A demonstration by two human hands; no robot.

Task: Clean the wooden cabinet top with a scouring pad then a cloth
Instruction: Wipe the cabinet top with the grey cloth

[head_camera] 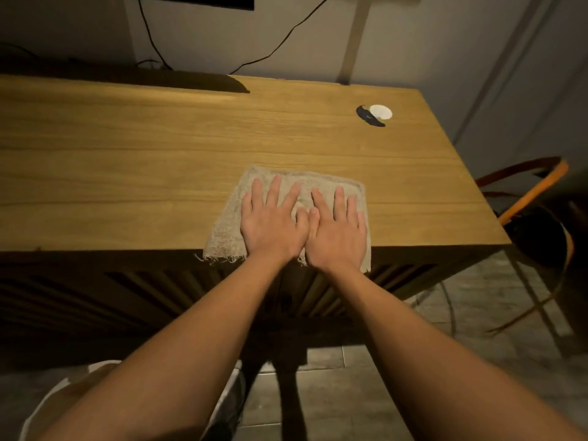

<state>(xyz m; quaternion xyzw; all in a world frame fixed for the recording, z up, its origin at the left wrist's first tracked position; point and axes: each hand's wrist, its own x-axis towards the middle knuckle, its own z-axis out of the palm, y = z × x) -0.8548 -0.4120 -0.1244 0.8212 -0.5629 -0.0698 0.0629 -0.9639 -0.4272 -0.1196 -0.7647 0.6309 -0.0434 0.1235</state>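
Both the left hand point(273, 225) and right hand point(338, 232) are pressing spread fingers flat on the frayed cloth point(226, 225), which is looking soft, light and likely to bunch, so palming it beats pinching an edge.

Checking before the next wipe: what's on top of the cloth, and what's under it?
Both hands, left hand and right hand, press flat on the cloth. Beneath lies the wooden cabinet top; the covered patch is hidden.
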